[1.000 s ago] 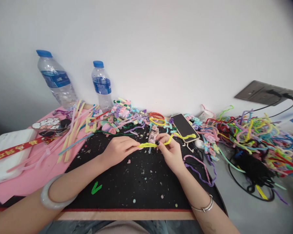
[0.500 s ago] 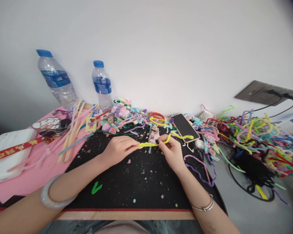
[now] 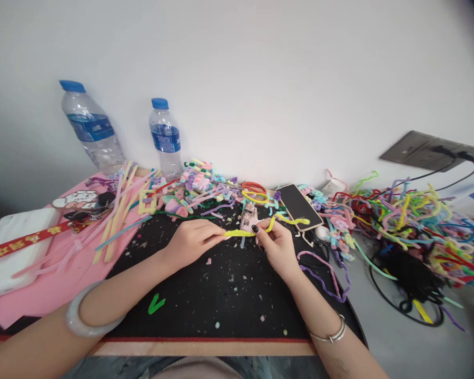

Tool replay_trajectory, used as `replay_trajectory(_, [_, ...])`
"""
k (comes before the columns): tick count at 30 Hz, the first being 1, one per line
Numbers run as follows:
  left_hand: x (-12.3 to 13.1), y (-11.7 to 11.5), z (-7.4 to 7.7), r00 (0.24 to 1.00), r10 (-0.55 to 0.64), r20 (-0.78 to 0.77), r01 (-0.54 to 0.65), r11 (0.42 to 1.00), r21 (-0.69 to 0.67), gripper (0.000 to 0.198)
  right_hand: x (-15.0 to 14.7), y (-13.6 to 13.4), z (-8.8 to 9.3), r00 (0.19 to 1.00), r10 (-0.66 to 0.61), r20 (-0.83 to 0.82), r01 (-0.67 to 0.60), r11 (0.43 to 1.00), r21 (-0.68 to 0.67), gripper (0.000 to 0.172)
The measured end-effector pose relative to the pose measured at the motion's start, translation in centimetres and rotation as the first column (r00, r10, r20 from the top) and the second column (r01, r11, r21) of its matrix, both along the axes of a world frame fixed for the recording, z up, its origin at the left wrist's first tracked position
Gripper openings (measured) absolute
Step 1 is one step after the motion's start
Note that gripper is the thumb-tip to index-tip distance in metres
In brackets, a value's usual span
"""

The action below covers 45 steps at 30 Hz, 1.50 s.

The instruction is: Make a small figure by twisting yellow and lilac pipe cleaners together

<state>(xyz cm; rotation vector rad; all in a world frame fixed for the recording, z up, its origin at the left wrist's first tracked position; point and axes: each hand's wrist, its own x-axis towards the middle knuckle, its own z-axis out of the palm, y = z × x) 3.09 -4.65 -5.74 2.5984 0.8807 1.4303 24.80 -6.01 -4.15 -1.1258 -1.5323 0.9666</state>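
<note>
Two hands on one fuzzy strand from your head camera, and that's the only view here. Your left hand (image 3: 191, 242) is pinching one end of the yellow pipe cleaner (image 3: 237, 233) between thumb and fingers, and your right hand (image 3: 277, 245) has it pinched a bit further along (dark nail polish on the thumb, nice). The stretch between your hands runs pretty much straight, above the black mat (image 3: 205, 305) on the desk (image 3: 205, 348). Past your right hand it zigzags off, and the loose end overlaps the lower part of the phone (image 3: 294, 202); I can't tell if it's actually touching the screen.

Just behind that stretch there's a small pinkish item (image 3: 247, 217), too small for me to make out. You've got a bent green piece (image 3: 156, 303) on the mat nearer you, left of the middle, plus little scraps scattered around. Right of your right hand lies a pink and purple strand (image 3: 332, 281), curved in a loop. Further right is a big tangled pile of colored pipe cleaners (image 3: 414, 216). Over on your left, a white box (image 3: 19, 226) with a red strap (image 3: 27, 242) across it lies on a pink sheet (image 3: 79, 263).
</note>
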Motion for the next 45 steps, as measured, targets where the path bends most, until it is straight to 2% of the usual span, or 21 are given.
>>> replay_trajectory(8, [0.0,0.0,0.1,1.0,0.018,0.002,-0.018,1.0,-0.006,0.008,0.0,0.1,0.2,1.0,0.026,0.0,-0.026,0.999,-0.026,0.021])
replay_trajectory(20, [-0.2,0.2,0.0,1.0,0.021,-0.002,-0.021,1.0,-0.01,0.006,0.6,0.2,0.9,0.989,0.15,0.017,-0.147,0.984,-0.102,0.013])
replay_trajectory(37, [-0.1,0.2,0.0,1.0,0.008,-0.015,-0.008,1.0,-0.005,0.008,0.7,0.2,0.7,0.984,0.166,0.059,-0.159,0.981,-0.108,0.016])
replay_trajectory(45, [-0.2,0.2,0.1,1.0,0.0,-0.028,0.0,1.0,0.002,0.007,0.8,0.0,1.2,0.962,0.259,0.082,-0.25,0.962,-0.109,0.018])
